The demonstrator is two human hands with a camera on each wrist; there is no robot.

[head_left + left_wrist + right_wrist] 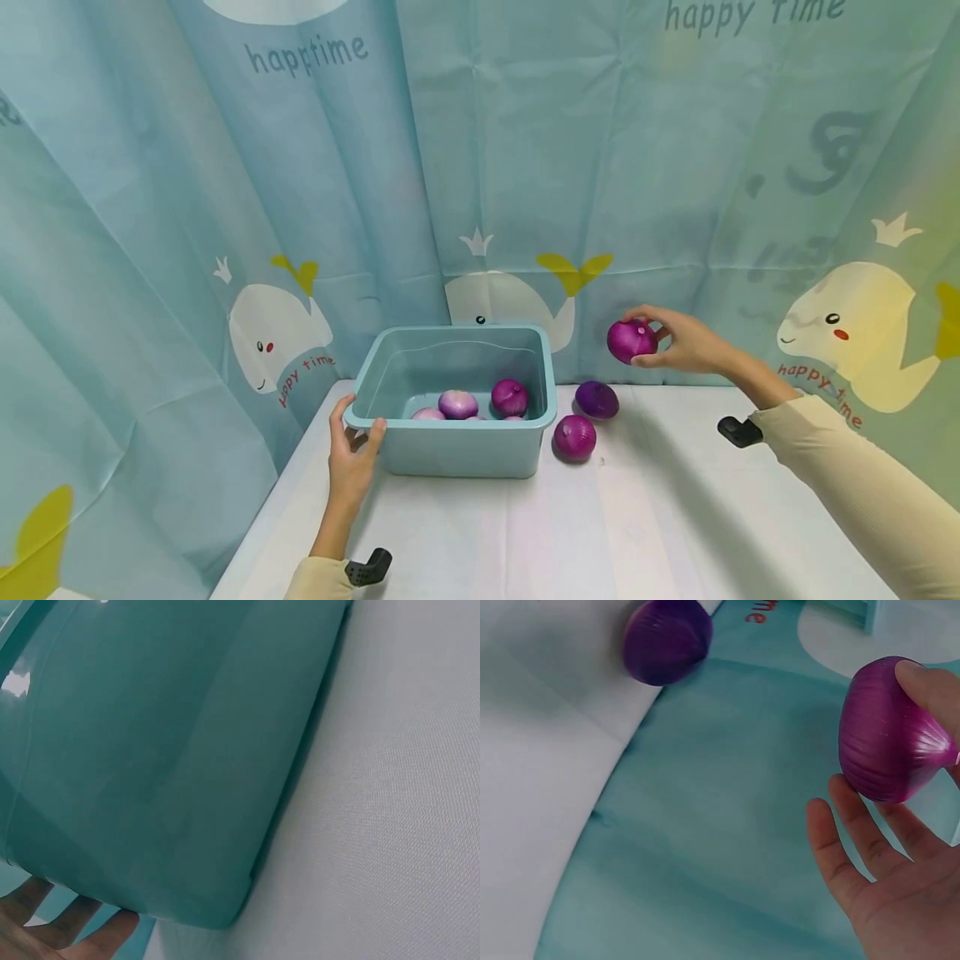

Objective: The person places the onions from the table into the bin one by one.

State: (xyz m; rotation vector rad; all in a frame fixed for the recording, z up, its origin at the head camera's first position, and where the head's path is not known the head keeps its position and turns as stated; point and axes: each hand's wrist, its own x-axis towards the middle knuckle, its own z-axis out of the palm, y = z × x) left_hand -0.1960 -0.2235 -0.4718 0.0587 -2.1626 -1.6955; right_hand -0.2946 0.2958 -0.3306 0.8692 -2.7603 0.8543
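Note:
A purple onion (631, 342) is pinched between the thumb and fingers of my right hand (684, 340), raised above the table to the right of the bin. The right wrist view shows the same onion (889, 731) with its pointed end toward the palm. My left hand (352, 467) grips the front left corner of the blue-green plastic bin (459, 450), thumb at the front rim and fingers round the side. Inside the bin lie several onions, among them a dark purple one (509, 397) and a paler one (457, 404). The front wall partly hides some.
Two more purple onions, a darker one (597, 400) and a brighter one (575, 438), lie on the white-covered table (480, 533) just right of the bin. A blue curtain (517, 150) with whale prints hangs behind the table and along its left side.

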